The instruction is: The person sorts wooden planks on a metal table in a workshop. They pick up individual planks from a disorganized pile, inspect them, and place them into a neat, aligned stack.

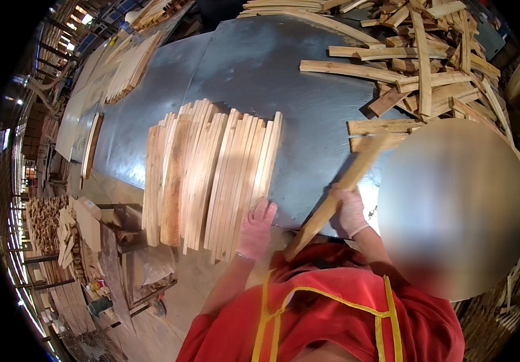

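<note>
My right hand [350, 212], in a pale glove, is closed round a wooden slat [338, 192]. The slat slants from close to my body up over the table's near edge toward the right. My left hand [256, 229], gloved as well, lies with fingers stretched out at the near ends of a row of wooden slats [230, 175]. Nothing shows in that hand. Those slats stand side by side on the dark metal table [302, 127], their near ends jutting past its edge at uneven lengths.
A loose heap of wooden pieces [434, 72] covers the table's far right. More slats [133, 69] lie together at the far left, and a single slat [92, 145] rests near the left edge. Stacked wood [49, 223] stands at the left. A blurred round patch hides the right side.
</note>
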### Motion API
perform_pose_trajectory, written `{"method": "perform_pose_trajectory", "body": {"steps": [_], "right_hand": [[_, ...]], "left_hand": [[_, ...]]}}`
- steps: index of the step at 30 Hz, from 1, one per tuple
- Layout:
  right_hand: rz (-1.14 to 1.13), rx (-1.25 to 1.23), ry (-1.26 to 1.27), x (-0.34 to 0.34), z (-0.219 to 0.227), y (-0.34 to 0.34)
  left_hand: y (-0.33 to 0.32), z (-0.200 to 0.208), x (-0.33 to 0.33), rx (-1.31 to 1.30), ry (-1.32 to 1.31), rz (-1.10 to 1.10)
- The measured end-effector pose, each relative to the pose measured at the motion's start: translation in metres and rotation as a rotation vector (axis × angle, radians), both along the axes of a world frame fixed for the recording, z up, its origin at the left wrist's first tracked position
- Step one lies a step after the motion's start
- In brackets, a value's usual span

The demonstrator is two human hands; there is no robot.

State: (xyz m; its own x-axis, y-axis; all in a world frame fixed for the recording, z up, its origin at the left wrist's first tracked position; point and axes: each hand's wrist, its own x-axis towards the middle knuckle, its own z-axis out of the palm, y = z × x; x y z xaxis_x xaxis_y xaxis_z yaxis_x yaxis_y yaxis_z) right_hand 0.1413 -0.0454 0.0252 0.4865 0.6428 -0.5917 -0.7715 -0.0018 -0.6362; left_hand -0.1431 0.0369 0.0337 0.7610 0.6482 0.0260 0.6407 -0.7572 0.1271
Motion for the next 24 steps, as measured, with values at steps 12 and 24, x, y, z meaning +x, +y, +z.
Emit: {"method": "perform_pose_trajectory", "body": {"steps": [12,24], "right_hand": [[0.714,-0.659,-1.013,-0.057,0.011,0.074],[0.796,0.029,-0.177,-0.116,0.011,0.114]], "left_hand": [[-0.01,0.026,-0.014,-0.041,0.006,-0.026],[0.063,0.042,-0.044,-0.918,-1.119,0.445]]}}
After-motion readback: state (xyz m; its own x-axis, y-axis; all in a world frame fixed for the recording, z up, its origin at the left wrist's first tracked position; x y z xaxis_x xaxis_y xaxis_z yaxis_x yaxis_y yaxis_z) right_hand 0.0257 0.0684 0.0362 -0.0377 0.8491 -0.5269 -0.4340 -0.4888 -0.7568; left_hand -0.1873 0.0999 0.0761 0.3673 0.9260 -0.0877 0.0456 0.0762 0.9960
